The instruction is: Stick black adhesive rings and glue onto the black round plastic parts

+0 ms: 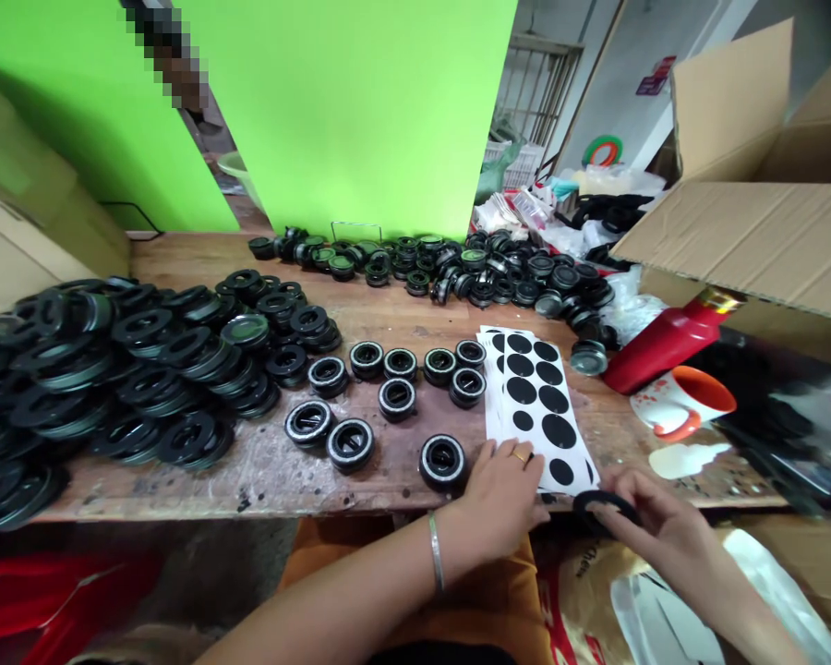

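My left hand is closed on the lower edge of a white sticker sheet with black round stickers, its fingers bent over the paper and the thumb below. Several such sheets lie stacked at the table's front edge. Between the fingers and thumb of my right hand is a flat black ring, just off the table edge. Left of my left hand stands a round black part with a pale speckled ring on top. More parts like it, among them a black round part, stand loosely grouped beyond.
Stacked black round pieces cover the table's left side. A row of small black parts runs along the back. To the right are a red bottle, an orange-and-white mug, a small white bottle and an open cardboard box.
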{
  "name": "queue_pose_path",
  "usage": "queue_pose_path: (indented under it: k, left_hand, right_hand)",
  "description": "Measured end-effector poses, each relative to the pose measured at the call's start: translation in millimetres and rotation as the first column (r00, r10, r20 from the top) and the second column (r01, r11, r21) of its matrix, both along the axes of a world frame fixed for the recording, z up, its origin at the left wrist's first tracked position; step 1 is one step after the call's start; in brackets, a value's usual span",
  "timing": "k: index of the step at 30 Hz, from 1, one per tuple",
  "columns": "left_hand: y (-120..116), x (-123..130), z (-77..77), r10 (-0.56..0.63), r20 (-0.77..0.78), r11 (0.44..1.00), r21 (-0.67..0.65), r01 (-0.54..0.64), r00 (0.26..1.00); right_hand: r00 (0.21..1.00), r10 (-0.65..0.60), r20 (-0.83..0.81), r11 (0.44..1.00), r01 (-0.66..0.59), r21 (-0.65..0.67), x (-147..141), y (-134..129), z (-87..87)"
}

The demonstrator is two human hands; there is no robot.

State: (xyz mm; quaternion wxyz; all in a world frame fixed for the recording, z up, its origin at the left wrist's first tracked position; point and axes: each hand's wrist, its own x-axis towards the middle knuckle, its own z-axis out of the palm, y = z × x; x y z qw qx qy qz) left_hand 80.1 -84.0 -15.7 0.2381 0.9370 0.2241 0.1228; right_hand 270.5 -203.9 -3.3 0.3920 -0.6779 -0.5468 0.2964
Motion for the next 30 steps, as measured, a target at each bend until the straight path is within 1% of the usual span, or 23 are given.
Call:
queue_pose_path:
  k: [2,4,6,8,10,12,13,14,16,17,18,19,20,21,22,23,25,27,28,30]
  left_hand:
    - [-3,-16,18.4,-0.025,0.08,0.99,-0.134,0.036,0.996]
    - [-8,-34,36.3,-0.022,0.121,0.969,-0.243,0.051,0.992]
    - [-11,-54,50.0,-0.016,0.118,0.944,-0.325,0.054,0.993]
    - [-13,-71,58.3,-0.013,0.118,0.91,-0.41,0.061,0.993]
    - [-14,-86,61.6,-0.01,0.132,0.847,-0.525,0.079,0.991]
    - [-14,-96,60.7,0.006,0.126,0.743,-0.664,0.08,0.992]
    - [-14,-100,58.9,0.032,0.115,0.691,-0.72,0.061,0.993]
    - [-14,-103,56.4,0.078,0.1,0.651,-0.758,0.025,0.992]
    - [-14,-107,49.6,0.229,0.077,0.61,-0.788,-0.081,0.97]
    - [-13,-108,46.0,0.318,0.082,0.591,-0.796,-0.13,0.945]
    - [-12,-110,42.6,0.406,0.091,0.554,-0.816,-0.165,0.909]
    - [-10,-112,39.8,0.483,0.099,0.495,-0.851,-0.178,0.87]
    - [-9,-114,37.7,0.548,0.104,0.424,-0.89,-0.169,0.83]
    - [-7,-117,36.3,0.605,0.108,0.355,-0.923,-0.146,0.789]
    - [-5,-119,35.6,0.652,0.111,0.297,-0.948,-0.118,0.75]
    - [-4,-121,35.4,0.691,0.114,0.253,-0.963,-0.091,0.714]
    - [-5,-124,35.6,0.755,0.12,0.194,-0.98,-0.045,0.644]
    - [-7,-123,35.3,0.794,0.112,0.138,-0.99,0.002,0.597]
    - [-9,-122,34.8,0.804,0.107,0.114,-0.993,0.024,0.585]
    - [-12,-118,33.3,0.813,0.103,0.09,-0.995,0.051,0.574]
  right_hand:
    - [0.986,0.155,0.066,0.987,-0.152,-0.043,-14,7,8.7]
    - [0.947,0.293,0.133,0.956,-0.284,-0.079,-28,14,17.9]
    - [0.904,0.395,0.166,0.918,-0.38,-0.114,-42,21,26.1]
    - [0.872,0.451,0.191,0.892,-0.431,-0.138,-55,28,31.7]
    - [0.851,0.473,0.229,0.881,-0.45,-0.146,-67,35,34.8]
    - [0.832,0.488,0.262,0.873,-0.465,-0.148,-79,43,36.4]
    - [0.825,0.498,0.266,0.867,-0.476,-0.147,-85,46,37.0]
    - [0.82,0.511,0.258,0.86,-0.492,-0.138,-91,49,37.7]
    - [0.832,0.512,0.212,0.858,-0.504,-0.095,-100,54,39.0]
    - [0.851,0.494,0.177,0.869,-0.491,-0.065,-103,56,39.3]
    - [0.88,0.457,0.132,0.889,-0.457,-0.032,-105,57,39.1]
    - [0.915,0.396,0.076,0.918,-0.397,0.0,-106,58,38.0]
    - [0.95,0.311,0.007,0.95,-0.311,0.024,-107,59,36.0]
    - [0.975,0.209,-0.079,0.978,-0.207,0.036,-107,59,32.7]
    - [0.978,0.109,-0.176,0.994,-0.106,0.028,-108,59,28.3]
    - [0.961,0.022,-0.274,1.0,-0.023,0.0,-111,59,23.0]
    - [0.896,-0.095,-0.434,0.994,0.061,-0.093,-120,57,10.8]
    - [0.827,-0.149,-0.542,0.984,0.072,-0.16,-133,53,-0.7]
    - [0.795,-0.159,-0.586,0.983,0.071,-0.17,-140,52,-5.2]
    - [0.729,-0.171,-0.663,0.983,0.085,-0.161,-154,50,-11.3]
